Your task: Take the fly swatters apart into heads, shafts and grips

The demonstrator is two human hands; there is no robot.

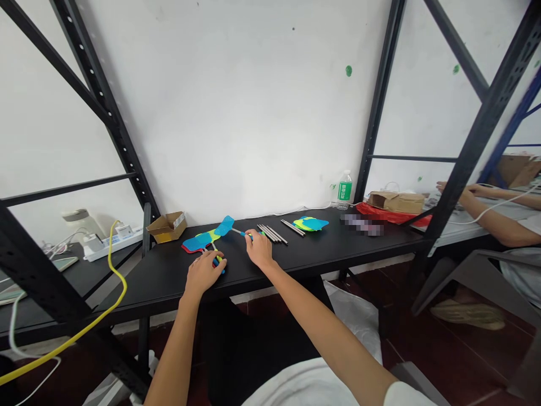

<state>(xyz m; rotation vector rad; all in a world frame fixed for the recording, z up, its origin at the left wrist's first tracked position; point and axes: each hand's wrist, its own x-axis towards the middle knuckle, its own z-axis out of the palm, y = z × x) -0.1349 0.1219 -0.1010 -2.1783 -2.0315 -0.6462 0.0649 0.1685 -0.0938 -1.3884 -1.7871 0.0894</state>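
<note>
From my remote view, the left hand [205, 272] was curled closed over the lower end of a blue-and-green cutout [207, 241], lying between the hands on the black table [325, 248]. The right hand [258, 250] pinched a thin blue stick [242, 232], with loose dark rods [270, 233] just ahead of it.

A water bottle [345, 190] stands beside a cardboard box [396, 202] on red plastic [372, 213]; a power strip [113, 243] and yellow cable [76, 338] lie left; a co-worker's arm [486, 223] rests right.

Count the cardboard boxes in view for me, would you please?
3: a small open box left on the desk, a flatter box on red cloth, one far right. Others may be hidden.
</note>
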